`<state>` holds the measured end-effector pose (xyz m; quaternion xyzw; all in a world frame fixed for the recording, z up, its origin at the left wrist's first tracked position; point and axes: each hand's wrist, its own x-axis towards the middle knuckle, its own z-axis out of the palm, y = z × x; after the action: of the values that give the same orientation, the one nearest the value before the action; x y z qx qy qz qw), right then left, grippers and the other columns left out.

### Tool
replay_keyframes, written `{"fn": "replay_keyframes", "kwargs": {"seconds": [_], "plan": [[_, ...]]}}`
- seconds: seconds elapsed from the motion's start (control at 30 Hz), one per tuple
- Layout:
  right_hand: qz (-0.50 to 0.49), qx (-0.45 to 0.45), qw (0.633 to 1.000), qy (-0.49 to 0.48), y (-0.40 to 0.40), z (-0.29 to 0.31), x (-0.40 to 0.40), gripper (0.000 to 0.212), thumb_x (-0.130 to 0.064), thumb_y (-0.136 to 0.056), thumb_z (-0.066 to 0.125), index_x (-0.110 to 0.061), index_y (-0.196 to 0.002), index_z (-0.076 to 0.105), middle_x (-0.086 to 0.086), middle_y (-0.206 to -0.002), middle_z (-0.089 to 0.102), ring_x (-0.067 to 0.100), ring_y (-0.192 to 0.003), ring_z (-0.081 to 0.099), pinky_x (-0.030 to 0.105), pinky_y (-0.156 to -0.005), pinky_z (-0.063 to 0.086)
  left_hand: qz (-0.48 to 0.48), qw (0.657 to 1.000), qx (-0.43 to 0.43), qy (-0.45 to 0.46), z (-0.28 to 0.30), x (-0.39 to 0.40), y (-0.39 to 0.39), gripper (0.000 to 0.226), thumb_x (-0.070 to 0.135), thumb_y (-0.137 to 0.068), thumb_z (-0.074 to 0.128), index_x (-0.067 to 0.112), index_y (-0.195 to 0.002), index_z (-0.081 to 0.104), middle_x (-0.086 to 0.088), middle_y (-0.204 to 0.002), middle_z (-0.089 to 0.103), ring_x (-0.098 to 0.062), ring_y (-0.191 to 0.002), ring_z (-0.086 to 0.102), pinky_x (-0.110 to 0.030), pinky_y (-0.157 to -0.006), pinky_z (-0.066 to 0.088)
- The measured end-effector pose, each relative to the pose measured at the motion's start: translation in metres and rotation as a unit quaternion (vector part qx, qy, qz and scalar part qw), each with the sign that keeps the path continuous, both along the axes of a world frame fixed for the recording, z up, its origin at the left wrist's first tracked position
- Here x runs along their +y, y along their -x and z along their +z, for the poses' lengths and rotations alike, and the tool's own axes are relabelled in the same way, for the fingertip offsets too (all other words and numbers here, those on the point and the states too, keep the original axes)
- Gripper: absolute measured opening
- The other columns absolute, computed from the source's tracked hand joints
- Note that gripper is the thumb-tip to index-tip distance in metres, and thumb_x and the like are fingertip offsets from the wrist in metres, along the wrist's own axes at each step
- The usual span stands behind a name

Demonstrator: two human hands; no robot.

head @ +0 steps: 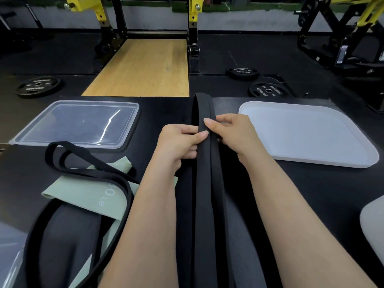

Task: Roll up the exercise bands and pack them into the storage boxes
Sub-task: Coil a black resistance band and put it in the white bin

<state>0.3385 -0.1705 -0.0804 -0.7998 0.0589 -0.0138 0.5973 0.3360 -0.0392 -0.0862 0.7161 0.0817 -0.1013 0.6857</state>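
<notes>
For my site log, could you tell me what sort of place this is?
Most likely a gym: weight plates lie on black rubber flooring, with a yellow-and-black rack over a wooden platform.

I've got both forearms stretched forward, left hand (180, 140) and right hand (230, 132) close together, thumbs on top, fingers curled, pinching.

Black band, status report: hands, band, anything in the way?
Left hand and right hand both pinching the black band. Band stretched out flat, not rolled. Second black band and green band lying left, apart.
</notes>
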Motion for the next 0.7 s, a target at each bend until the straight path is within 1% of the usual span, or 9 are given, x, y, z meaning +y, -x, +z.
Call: {"fn": "replay_keyframes", "kwargs": {"seconds": [0.07, 0.17, 0.23, 0.3, 0.37, 0.47, 0.57, 0.63, 0.7], "plan": [[0.044, 0.031, 0.998, -0.018, 0.003, 0.006, -0.005, 0.015, -0.028, -0.087, 0.067, -0.013, -0.084, 0.067, 0.003, -0.078, 0.070, 0.011, -0.070, 0.068, 0.023, -0.061, 0.055, 0.021, 1.000, -0.010, 0.001, 0.000, -0.001, -0.002, 0.028, 0.011, -0.082, 0.071, 0.002, -0.108, 0.065, -0.010, -0.081, 0.072, -0.016, -0.070, 0.071, -0.026, -0.061, 0.059], [0.116, 0.091, 0.989, -0.017, 0.009, 0.016, -0.011, 0.025, -0.023, -0.084, 0.070, 0.001, -0.087, 0.065, 0.009, -0.073, 0.069, 0.014, -0.062, 0.070, 0.023, -0.053, 0.054, 0.072, 0.997, -0.028, 0.008, 0.001, -0.003, -0.008, 0.011, 0.009, -0.083, 0.069, 0.009, -0.093, 0.066, -0.009, -0.079, 0.071, -0.015, -0.067, 0.070, -0.024, -0.060, 0.059], [0.142, 0.118, 0.983, -0.005, 0.010, 0.019, -0.014, 0.018, -0.015, -0.083, 0.070, 0.000, -0.085, 0.061, 0.009, -0.069, 0.067, 0.015, -0.057, 0.069, 0.022, -0.050, 0.054, 0.088, 0.996, -0.033, 0.002, 0.001, -0.006, -0.013, 0.016, 0.011, -0.082, 0.070, 0.009, -0.097, 0.067, -0.009, -0.082, 0.072, -0.017, -0.069, 0.070, -0.027, -0.062, 0.060], [0.140, 0.126, 0.982, -0.002, 0.010, 0.019, -0.015, 0.016, -0.009, -0.082, 0.071, -0.003, -0.085, 0.057, 0.010, -0.071, 0.066, 0.016, -0.057, 0.068, 0.024, -0.052, 0.056, 0.092, 0.995, -0.036, -0.022, -0.002, -0.009, -0.017, 0.024, 0.014, -0.081, 0.071, 0.008, -0.105, 0.068, -0.010, -0.087, 0.072, -0.019, -0.074, 0.068, -0.033, -0.067, 0.059], [0.125, 0.126, 0.984, 0.001, 0.009, 0.017, -0.015, 0.019, -0.007, -0.079, 0.073, -0.005, -0.086, 0.056, 0.011, -0.074, 0.065, 0.017, -0.060, 0.067, 0.025, -0.054, 0.058, 0.095, 0.994, -0.043, -0.035, -0.003, -0.012, -0.018, 0.027, 0.017, -0.081, 0.072, 0.009, -0.107, 0.067, -0.009, -0.088, 0.071, -0.019, -0.074, 0.066, -0.032, -0.068, 0.059], [0.102, 0.120, 0.987, -0.012, 0.008, 0.013, -0.013, 0.019, -0.004, -0.078, 0.074, -0.008, -0.085, 0.057, 0.009, -0.071, 0.064, 0.013, -0.052, 0.066, 0.023, -0.052, 0.057, 0.095, 0.993, -0.056, -0.043, -0.005, -0.012, -0.016, 0.031, 0.020, -0.083, 0.070, 0.009, -0.111, 0.066, -0.007, -0.095, 0.071, -0.023, -0.084, 0.070, -0.038, -0.075, 0.059], [0.088, 0.106, 0.989, -0.047, 0.009, 0.013, -0.011, 0.019, -0.001, -0.080, 0.072, -0.011, -0.083, 0.056, 0.008, -0.070, 0.065, 0.010, -0.049, 0.066, 0.022, -0.051, 0.056, 0.092, 0.993, -0.060, -0.044, -0.004, -0.012, -0.011, 0.024, 0.022, -0.087, 0.065, 0.013, -0.110, 0.067, -0.009, -0.095, 0.072, -0.031, -0.090, 0.069, -0.045, -0.081, 0.057], [0.079, 0.092, 0.990, -0.067, 0.011, 0.013, -0.008, 0.018, 0.000, -0.081, 0.070, -0.012, -0.084, 0.056, 0.007, -0.069, 0.066, 0.010, -0.049, 0.066, 0.020, -0.049, 0.054, 0.083, 0.994, -0.059, -0.043, -0.003, -0.010, -0.006, 0.017, 0.021, -0.090, 0.061, 0.016, -0.105, 0.068, -0.013, -0.099, 0.071, -0.026, -0.090, 0.068, -0.047, -0.082, 0.056], [0.064, 0.074, 0.992, -0.084, 0.010, 0.012, -0.005, 0.017, -0.001, -0.081, 0.070, -0.008, -0.093, 0.060, 0.006, -0.071, 0.068, 0.009, -0.051, 0.067, 0.018, -0.049, 0.052, 0.068, 0.996, -0.048, -0.036, -0.001, -0.006, -0.001, 0.022, 0.020, -0.092, 0.059, 0.012, -0.111, 0.066, -0.011, -0.103, 0.070, -0.022, -0.093, 0.067, -0.041, -0.078, 0.058]]}}
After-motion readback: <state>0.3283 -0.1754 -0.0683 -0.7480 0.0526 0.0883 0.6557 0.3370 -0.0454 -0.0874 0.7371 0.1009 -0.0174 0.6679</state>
